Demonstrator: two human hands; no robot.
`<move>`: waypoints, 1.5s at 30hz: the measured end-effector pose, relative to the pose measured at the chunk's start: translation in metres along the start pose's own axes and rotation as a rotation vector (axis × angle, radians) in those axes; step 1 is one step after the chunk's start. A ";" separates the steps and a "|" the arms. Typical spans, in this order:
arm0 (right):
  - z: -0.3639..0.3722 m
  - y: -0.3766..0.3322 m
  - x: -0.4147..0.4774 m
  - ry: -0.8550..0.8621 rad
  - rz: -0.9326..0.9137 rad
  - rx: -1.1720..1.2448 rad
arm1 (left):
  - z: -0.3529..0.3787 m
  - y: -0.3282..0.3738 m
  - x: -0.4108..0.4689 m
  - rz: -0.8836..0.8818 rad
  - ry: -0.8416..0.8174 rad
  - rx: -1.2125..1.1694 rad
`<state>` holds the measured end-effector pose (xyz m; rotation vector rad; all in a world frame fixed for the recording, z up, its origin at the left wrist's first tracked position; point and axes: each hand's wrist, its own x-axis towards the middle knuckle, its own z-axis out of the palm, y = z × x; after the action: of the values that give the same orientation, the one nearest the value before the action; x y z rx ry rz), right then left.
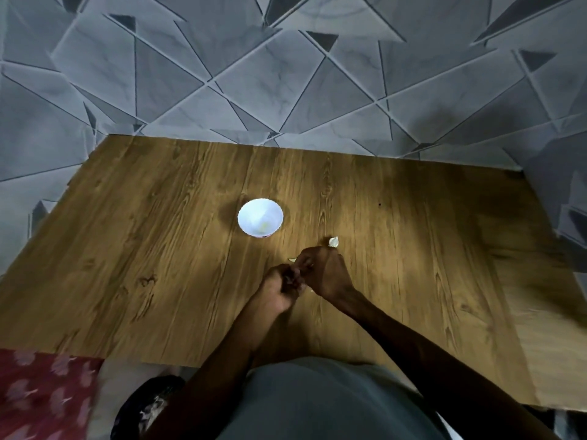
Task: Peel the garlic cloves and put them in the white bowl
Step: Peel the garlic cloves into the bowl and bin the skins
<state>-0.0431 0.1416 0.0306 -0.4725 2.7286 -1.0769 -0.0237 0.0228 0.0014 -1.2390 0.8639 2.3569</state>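
We see both forearms reaching in from the bottom edge and meeting over the middle of the wooden tabletop [158, 249]. The left hand [279, 287] and the right hand [324, 274] are pressed knuckle to knuckle, fingers curled inward toward each other and fingertips touching. The right wrist is bent and sits a little higher than the left. Whatever sits between the fingertips is hidden from us, so we cannot tell whether either hand is holding anything.

One unpeeled garlic clove [333, 242] lies on the tabletop just beyond the right hand. A pale scrap [291, 259] shows beside the right hand's fingers; we cannot tell whether it is skin or clove.

The white bowl [247, 217] stands upright beyond the hands, to their left, apart from both. Inside we make out only a faint yellowish patch near the bottom, too blurred to name.

A red patterned cloth [41, 392] lies at the lower left, off the tabletop.
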 end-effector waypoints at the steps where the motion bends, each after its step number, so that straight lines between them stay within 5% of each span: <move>1: -0.002 0.003 0.004 0.036 0.009 0.021 | 0.000 0.002 -0.001 -0.006 -0.002 -0.009; 4: -0.012 0.024 0.010 0.090 0.076 0.017 | -0.006 0.007 -0.001 -0.001 0.018 -0.043; 11: -0.021 0.079 -0.031 -0.071 0.154 -0.118 | -0.034 0.018 0.002 0.027 0.071 -0.020; 18: 0.013 0.054 -0.045 -0.125 0.101 -0.087 | -0.044 0.016 -0.008 0.024 0.070 0.011; 24: 0.031 0.045 -0.039 -0.095 0.108 -0.264 | -0.052 0.015 -0.015 0.030 0.084 0.035; 29: 0.038 0.039 -0.035 -0.242 -0.036 -0.503 | -0.052 0.014 -0.018 0.037 0.100 0.030; 33: 0.034 0.031 -0.025 -0.100 0.068 -0.172 | -0.047 0.008 -0.019 0.037 0.092 0.035; 36: 0.031 0.012 -0.023 -0.073 -0.036 0.021 | -0.041 0.006 -0.021 -0.005 0.078 0.015; 40: 0.029 -0.006 -0.022 -0.127 -0.059 -0.017 | -0.032 0.002 -0.021 -0.081 0.064 0.051; 45: 0.007 0.015 -0.015 0.032 0.006 -0.035 | -0.024 0.007 -0.016 -0.080 0.001 0.021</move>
<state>-0.0307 0.1529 0.0160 -0.4556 2.7792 -1.0454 -0.0040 0.0014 0.0063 -1.2424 0.8221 2.2791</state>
